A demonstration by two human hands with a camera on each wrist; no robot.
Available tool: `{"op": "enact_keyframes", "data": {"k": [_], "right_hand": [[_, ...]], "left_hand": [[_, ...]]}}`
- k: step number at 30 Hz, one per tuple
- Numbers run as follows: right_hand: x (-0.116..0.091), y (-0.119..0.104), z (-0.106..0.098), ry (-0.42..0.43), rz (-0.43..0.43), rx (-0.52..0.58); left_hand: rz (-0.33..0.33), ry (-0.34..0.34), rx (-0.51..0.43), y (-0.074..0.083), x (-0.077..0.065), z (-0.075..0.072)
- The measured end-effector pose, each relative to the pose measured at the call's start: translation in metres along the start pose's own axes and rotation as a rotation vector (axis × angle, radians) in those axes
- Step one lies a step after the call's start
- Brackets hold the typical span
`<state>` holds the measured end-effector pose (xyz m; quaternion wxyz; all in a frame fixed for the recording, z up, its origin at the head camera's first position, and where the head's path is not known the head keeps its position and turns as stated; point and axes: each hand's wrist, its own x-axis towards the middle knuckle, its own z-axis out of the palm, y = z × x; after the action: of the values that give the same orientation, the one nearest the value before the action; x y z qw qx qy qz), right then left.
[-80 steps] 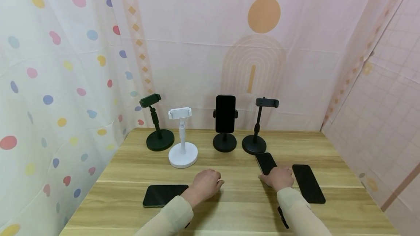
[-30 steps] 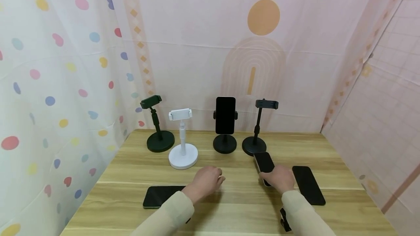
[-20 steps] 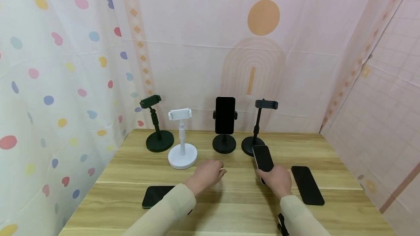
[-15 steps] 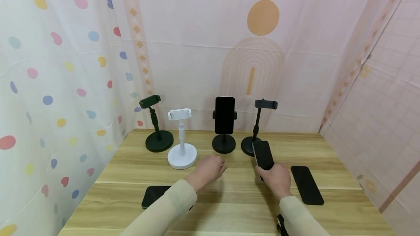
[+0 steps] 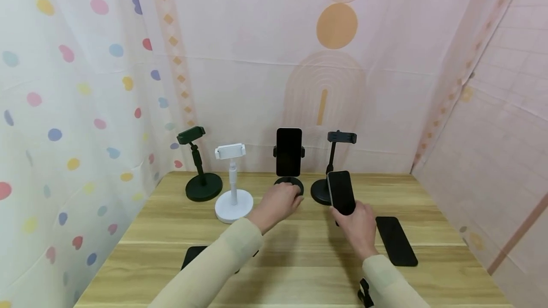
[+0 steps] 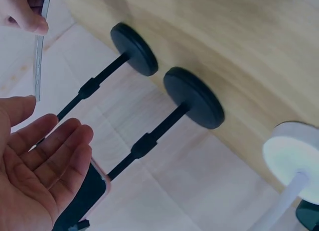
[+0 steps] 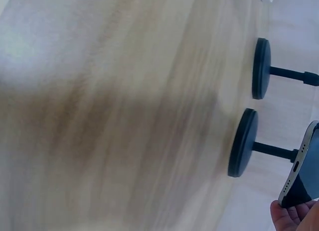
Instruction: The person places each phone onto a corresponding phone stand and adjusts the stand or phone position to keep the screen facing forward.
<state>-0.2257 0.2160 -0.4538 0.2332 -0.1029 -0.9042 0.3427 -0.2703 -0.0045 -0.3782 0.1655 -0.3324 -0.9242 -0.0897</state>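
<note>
My right hand point(image 5: 359, 226) grips a black-screened smartphone point(image 5: 341, 191) by its lower part, thumb along the left edge. The phone is raised off the table in front of a black phone stand point(image 5: 342, 137), hiding part of the pole and base. My left hand point(image 5: 277, 205) hovers over the table, in front of a second black stand whose clamp bears an upright smartphone point(image 5: 288, 151). In the left wrist view the left hand's fingers point(image 6: 60, 151) are loosely bent with nothing in them. The right wrist view catches the held phone's light metal edge point(image 7: 297, 164).
To the left stand a white phone stand point(image 5: 233, 206) and a dark green one point(image 5: 203, 187). One phone point(image 5: 396, 241) lies flat at the right; another point(image 5: 193, 254) lies at the left, partly behind my left sleeve point(image 5: 214, 260). A patterned curtain point(image 5: 239, 99) hangs behind the table.
My right hand has lifted the phone from the table and raised it towards the right black stand. My left hand has moved forward and slightly right. The stands have stayed in place.
</note>
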Motion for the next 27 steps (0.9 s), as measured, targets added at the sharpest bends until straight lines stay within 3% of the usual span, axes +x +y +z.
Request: {"op": "enact_keyframes", "data": {"k": [12,27], "right_hand": [[0.014,-0.018,-0.013,0.082,-0.049,0.065],[0.032,-0.047,-0.031,0.134,-0.086,0.100]], "left_hand": [[-0.013,0.073,0.004,0.003,0.028,-0.016],[0.011,0.110,-0.001,0.006,0.050,-0.030]]}}
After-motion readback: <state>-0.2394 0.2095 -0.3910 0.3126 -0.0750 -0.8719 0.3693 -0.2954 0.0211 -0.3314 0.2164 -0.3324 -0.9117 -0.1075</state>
